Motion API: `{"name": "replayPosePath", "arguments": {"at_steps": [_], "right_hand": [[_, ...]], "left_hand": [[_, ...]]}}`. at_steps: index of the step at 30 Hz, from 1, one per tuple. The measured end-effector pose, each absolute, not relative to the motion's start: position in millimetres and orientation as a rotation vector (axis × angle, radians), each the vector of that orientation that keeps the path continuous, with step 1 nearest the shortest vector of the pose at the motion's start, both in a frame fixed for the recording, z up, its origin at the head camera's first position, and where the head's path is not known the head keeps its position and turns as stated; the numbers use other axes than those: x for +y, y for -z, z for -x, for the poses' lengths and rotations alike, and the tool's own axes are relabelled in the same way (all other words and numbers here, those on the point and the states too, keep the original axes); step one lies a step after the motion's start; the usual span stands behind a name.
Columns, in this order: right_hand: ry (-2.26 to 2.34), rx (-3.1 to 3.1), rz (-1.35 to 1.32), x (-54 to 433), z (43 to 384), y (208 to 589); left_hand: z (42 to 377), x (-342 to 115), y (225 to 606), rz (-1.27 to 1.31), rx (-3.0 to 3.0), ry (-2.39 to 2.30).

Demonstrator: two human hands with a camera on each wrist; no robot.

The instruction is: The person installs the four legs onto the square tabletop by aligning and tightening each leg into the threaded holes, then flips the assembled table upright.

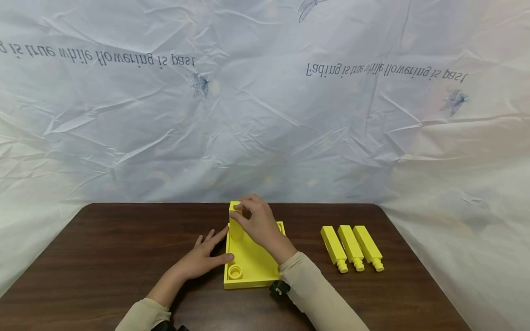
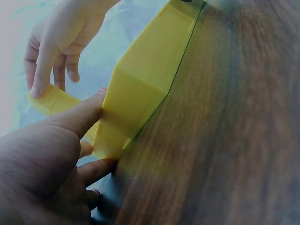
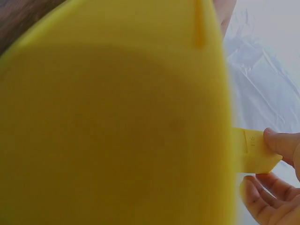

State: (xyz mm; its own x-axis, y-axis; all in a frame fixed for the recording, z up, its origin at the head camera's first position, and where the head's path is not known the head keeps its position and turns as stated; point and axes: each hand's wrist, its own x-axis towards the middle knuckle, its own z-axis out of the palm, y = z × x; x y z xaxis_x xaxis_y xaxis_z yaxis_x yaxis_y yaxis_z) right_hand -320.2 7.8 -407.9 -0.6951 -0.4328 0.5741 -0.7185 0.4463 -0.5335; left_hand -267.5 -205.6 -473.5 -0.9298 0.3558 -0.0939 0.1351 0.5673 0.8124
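A yellow rectangular board (image 1: pixel 254 264) with a raised rim lies on the table, a round socket (image 1: pixel 235 272) showing at its near left corner. At the far left corner a square yellow post (image 1: pixel 234 226) stands upright. My right hand (image 1: pixel 261 223) pinches its top between thumb and fingers. Whether the post's lower end is seated cannot be seen. Spread along the board's left edge, my left hand (image 1: pixel 198 259) touches it with thumb and index finger. In the left wrist view, the post (image 2: pixel 58 101) extends beyond the board (image 2: pixel 140 89). The right wrist view is mostly filled by the board (image 3: pixel 117 122).
Three more yellow posts (image 1: pixel 351 246) with stepped round ends lie side by side to the right on the dark brown wooden table (image 1: pixel 124 266). Behind the table hangs a wrinkled pale sheet (image 1: pixel 265 115) printed with lettering and butterflies.
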Motion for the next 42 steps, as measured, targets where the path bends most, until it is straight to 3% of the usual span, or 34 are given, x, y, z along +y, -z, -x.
{"name": "replayPosePath", "arguments": {"at_steps": [42], "right_hand": [[-0.994, -2.347, -0.943, -0.5, 323.0, 420.2]], "left_hand": [[271.9, -206.7, 472.6, -0.432, 2.555, -1.286]]}}
